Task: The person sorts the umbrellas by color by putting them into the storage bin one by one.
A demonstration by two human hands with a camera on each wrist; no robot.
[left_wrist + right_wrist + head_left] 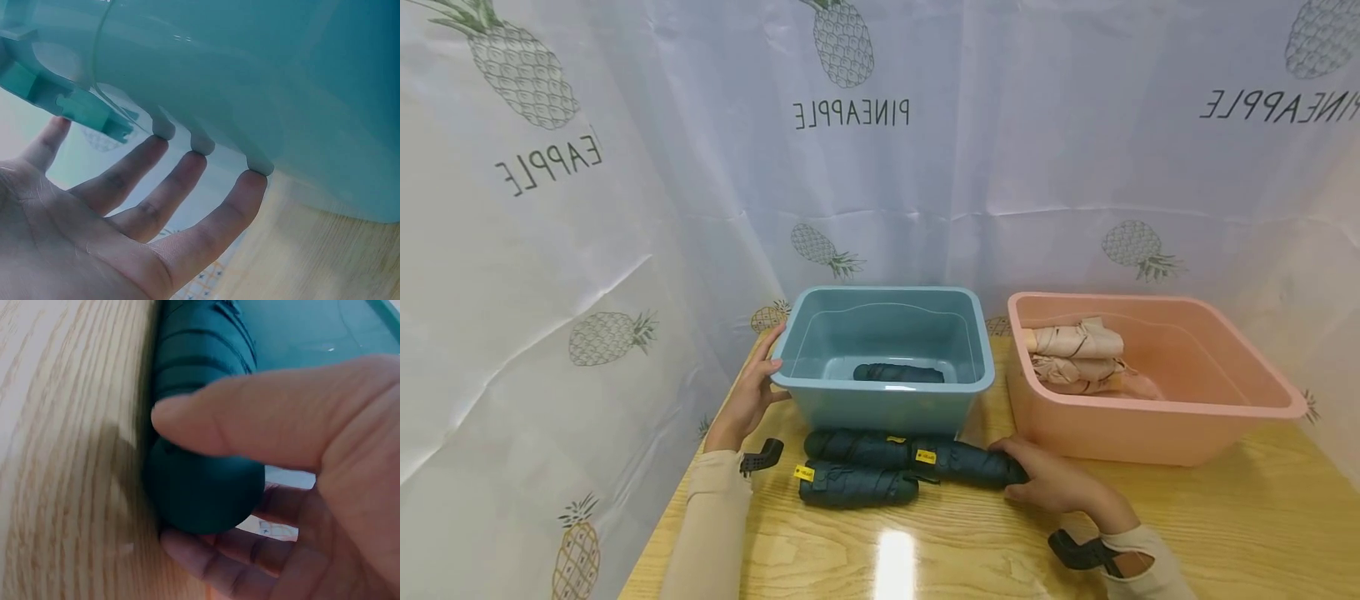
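Observation:
My right hand [1060, 483] grips the end of a dark teal folded umbrella [972, 463] lying on the table. In the right wrist view its thumb lies over the rounded end of the umbrella [203, 487], with fingers curled below. My left hand [748, 402] is at the left side of the blue bin [880, 408]. Its fairly straight, spread fingertips touch the bin's wall [219, 69] in the left wrist view. Two more dark folded umbrellas, one behind [853, 450] and one in front [861, 486], lie before the bin. Another dark umbrella [898, 373] lies inside it.
A pink bin [1150, 433] stands to the right, with several pale folded umbrellas [1078, 342] at its left end. Both bins rest on a wooden table [820, 550]. A pineapple-print curtain [925, 167] hangs behind and beside the table.

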